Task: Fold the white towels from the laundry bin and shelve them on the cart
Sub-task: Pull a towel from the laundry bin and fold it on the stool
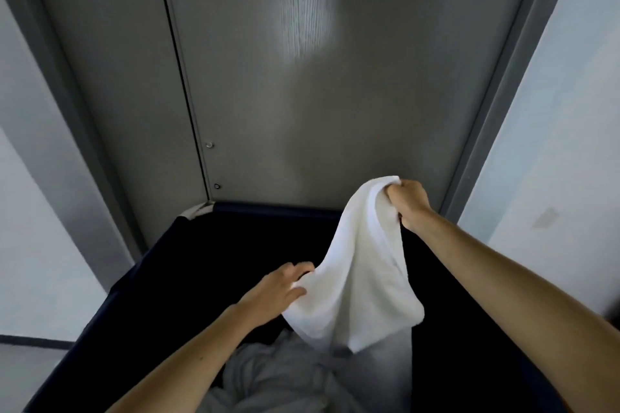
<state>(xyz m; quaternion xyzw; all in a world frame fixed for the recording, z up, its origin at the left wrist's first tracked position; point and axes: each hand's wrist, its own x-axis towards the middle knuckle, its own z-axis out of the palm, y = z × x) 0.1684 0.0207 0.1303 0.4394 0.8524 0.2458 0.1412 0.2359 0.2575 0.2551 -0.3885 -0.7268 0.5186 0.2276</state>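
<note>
The laundry bin (pixel 110 305) stands open-topped (white laundry (pixel 268 375) heaped low inside), grey doors (pixel 335 117) close behind it.

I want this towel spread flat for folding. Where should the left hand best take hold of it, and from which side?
The right hand grips a bunched top end of the white towel, which hangs limp over the laundry bin. Likely best grip: the taut edge running down to the left hand, approached from the left, then slid to its corner.
</note>
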